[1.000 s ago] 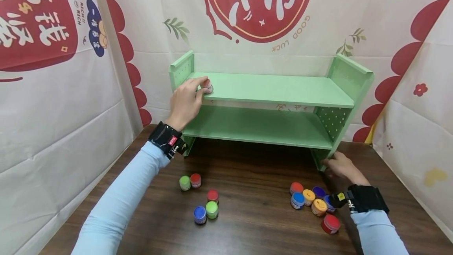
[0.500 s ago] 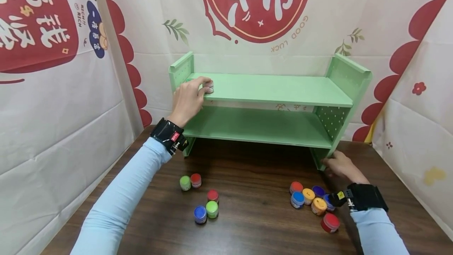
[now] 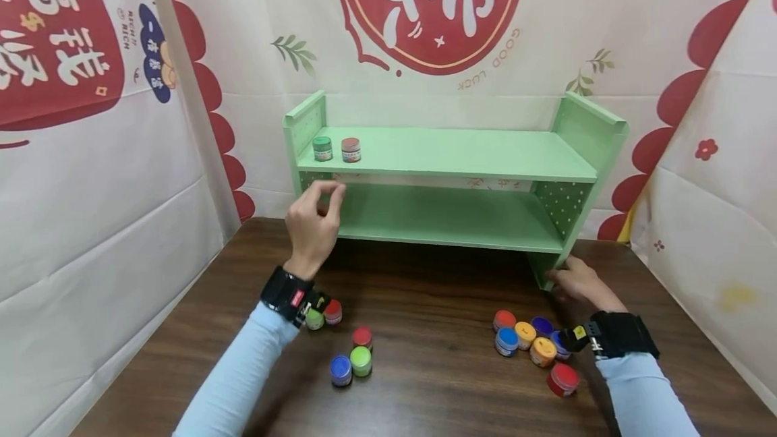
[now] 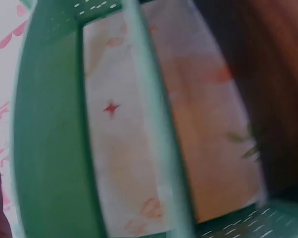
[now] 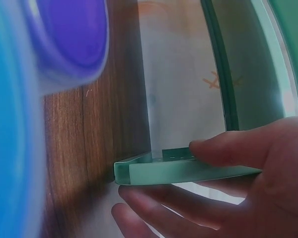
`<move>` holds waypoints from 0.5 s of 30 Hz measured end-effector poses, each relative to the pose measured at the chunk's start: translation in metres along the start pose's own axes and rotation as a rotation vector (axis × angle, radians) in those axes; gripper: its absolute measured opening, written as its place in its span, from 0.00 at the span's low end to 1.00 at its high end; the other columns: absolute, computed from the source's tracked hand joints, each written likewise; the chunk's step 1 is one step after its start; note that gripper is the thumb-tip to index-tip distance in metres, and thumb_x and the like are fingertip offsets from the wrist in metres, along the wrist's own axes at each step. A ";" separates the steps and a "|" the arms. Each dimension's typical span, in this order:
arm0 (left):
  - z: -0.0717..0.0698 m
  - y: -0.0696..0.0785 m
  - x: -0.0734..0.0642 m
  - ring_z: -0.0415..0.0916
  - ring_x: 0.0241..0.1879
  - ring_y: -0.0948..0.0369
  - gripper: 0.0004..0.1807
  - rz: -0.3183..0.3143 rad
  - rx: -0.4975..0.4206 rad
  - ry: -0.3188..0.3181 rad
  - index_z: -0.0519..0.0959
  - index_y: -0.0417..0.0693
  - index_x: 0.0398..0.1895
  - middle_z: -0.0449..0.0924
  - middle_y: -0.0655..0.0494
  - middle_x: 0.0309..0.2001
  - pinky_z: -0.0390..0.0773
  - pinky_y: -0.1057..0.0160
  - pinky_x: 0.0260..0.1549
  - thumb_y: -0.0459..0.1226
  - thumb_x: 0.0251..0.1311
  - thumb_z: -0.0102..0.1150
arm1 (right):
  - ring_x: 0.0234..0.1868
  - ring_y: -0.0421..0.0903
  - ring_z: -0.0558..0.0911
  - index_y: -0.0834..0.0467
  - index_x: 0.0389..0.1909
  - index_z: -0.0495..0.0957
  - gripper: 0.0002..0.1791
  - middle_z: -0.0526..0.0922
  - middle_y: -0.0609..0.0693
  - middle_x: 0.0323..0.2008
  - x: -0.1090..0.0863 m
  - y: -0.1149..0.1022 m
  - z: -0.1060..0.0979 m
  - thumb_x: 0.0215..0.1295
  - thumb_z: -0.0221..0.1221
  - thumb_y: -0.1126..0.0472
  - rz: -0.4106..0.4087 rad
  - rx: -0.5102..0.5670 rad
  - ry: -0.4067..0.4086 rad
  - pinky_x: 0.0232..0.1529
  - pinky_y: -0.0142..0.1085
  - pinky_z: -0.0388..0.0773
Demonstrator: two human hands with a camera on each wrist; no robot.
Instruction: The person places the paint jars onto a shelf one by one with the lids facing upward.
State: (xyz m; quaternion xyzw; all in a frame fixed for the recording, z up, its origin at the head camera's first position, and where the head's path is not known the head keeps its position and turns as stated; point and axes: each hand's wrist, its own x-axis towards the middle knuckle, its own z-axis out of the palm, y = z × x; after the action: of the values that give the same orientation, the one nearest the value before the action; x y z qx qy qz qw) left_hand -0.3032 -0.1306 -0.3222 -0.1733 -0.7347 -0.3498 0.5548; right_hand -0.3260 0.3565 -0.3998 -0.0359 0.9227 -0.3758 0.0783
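A light green two-tier shelf (image 3: 461, 154) stands on the table. Two small paint jars, one green-lidded (image 3: 322, 149) and one with a dull pink lid (image 3: 351, 150), stand upright at the left of its upper board. Just below them, before the lower board, is my left hand (image 3: 312, 228), holding nothing, thumb and forefinger bent with a gap between them. My right hand (image 3: 584, 283) grips the shelf's lower right leg; in the right wrist view the thumb lies on one side of the green side panel (image 5: 188, 171) and the fingers on the other.
On the dark wooden table (image 3: 425, 302), blue (image 3: 341, 371), light green (image 3: 361, 361) and red (image 3: 362, 338) jars stand left, with two more partly behind the left wrist. Several jars, including a red one (image 3: 563, 380), cluster near my right wrist. Printed cloth hangs behind.
My left hand has let go of the pink-lidded jar on the upper board and drawn down toward me. The right hand keeps its grip on the shelf leg.
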 end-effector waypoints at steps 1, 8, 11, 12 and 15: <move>-0.001 -0.002 -0.008 0.74 0.15 0.61 0.08 -0.003 -0.007 0.013 0.85 0.43 0.38 0.88 0.51 0.30 0.70 0.66 0.20 0.39 0.69 0.64 | 0.32 0.48 0.82 0.77 0.57 0.63 0.20 0.78 0.67 0.41 0.001 -0.002 0.001 0.76 0.48 0.63 -0.003 0.000 -0.001 0.33 0.42 0.82; 0.000 -0.007 -0.041 0.73 0.14 0.63 0.06 -0.002 -0.070 -0.007 0.85 0.45 0.34 0.86 0.54 0.24 0.71 0.68 0.18 0.37 0.68 0.63 | 0.29 0.48 0.81 0.75 0.56 0.63 0.19 0.77 0.64 0.38 0.000 -0.003 0.005 0.75 0.49 0.63 0.001 -0.010 -0.001 0.32 0.42 0.80; -0.001 -0.008 -0.046 0.73 0.14 0.64 0.06 0.025 -0.041 -0.032 0.86 0.46 0.33 0.86 0.55 0.24 0.70 0.68 0.18 0.38 0.67 0.64 | 0.29 0.48 0.81 0.75 0.55 0.63 0.18 0.78 0.64 0.38 -0.003 -0.002 0.005 0.75 0.49 0.63 -0.005 0.004 0.003 0.32 0.42 0.80; -0.002 -0.009 -0.047 0.73 0.14 0.65 0.06 0.033 -0.023 -0.050 0.86 0.47 0.32 0.86 0.56 0.23 0.69 0.69 0.18 0.38 0.66 0.65 | 0.29 0.47 0.81 0.75 0.54 0.63 0.18 0.78 0.63 0.38 -0.004 -0.002 0.004 0.75 0.49 0.63 -0.010 0.012 0.003 0.32 0.41 0.81; -0.006 -0.013 -0.044 0.76 0.16 0.66 0.05 0.068 0.006 -0.202 0.86 0.50 0.32 0.86 0.58 0.24 0.70 0.69 0.19 0.39 0.65 0.66 | 0.28 0.47 0.81 0.74 0.51 0.64 0.16 0.78 0.63 0.35 -0.005 -0.001 0.002 0.74 0.49 0.64 -0.031 0.029 0.005 0.31 0.42 0.81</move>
State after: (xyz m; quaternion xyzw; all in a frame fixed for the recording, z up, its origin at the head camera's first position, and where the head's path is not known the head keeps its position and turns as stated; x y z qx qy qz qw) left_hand -0.2933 -0.1381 -0.3668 -0.2309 -0.7817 -0.3094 0.4899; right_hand -0.3209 0.3547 -0.3996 -0.0480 0.9167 -0.3904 0.0708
